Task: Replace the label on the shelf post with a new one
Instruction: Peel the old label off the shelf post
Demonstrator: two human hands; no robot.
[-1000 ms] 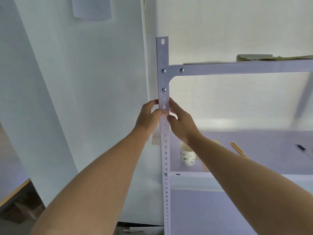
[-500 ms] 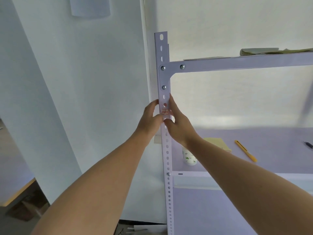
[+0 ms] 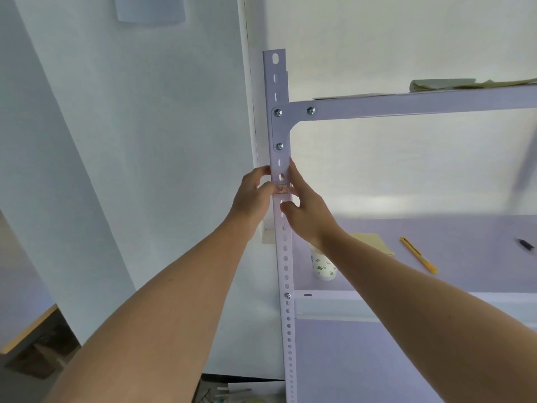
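Note:
A white perforated shelf post (image 3: 286,269) rises in the middle of the view. Stuck across its front face, below the corner bracket, is a small white label with red print (image 3: 282,189). My left hand (image 3: 252,197) wraps the post from the left, with its thumb tip against the label's left end. From the right, my right hand (image 3: 306,212) holds the post with its fingers along the edge beside the label and its thumb pressed on the post just below it. Most of the label shows between the thumbs.
On the lower shelf (image 3: 465,274) stand a paper cup with green print (image 3: 322,264), a yellow notepad (image 3: 373,241), a yellow utility knife (image 3: 418,254) and a dark pen (image 3: 525,245). Folded cloth (image 3: 441,83) lies on the top shelf. White wall panels stand left.
My right thumb has slid down off the label, which now shows more fully. Both hands stay on the post at the same spot. My head has shifted slightly.

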